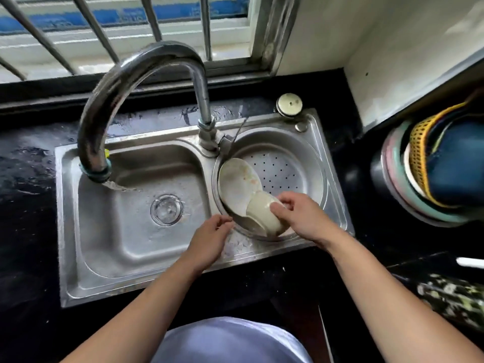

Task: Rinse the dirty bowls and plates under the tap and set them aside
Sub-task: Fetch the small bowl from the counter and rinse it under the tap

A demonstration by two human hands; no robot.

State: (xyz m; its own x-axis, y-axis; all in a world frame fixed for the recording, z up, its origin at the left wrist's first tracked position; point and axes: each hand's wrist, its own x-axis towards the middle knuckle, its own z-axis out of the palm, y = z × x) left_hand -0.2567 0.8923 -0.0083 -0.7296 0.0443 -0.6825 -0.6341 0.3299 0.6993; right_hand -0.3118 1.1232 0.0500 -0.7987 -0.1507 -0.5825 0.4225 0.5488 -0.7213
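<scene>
Your right hand gripping a bowl in the strainer (beside a stained plate), left hand loosely open, tap running.

One wide-angle view from the person's head looks steeply down and forward at a double sink set in a dark desk. The tap arches close under the lens, a barred window fills the top edge, and both forearms reach in from below. Straight lines bend at the edges.

Bare forearms, no sleeves; pale lilac top.
</scene>
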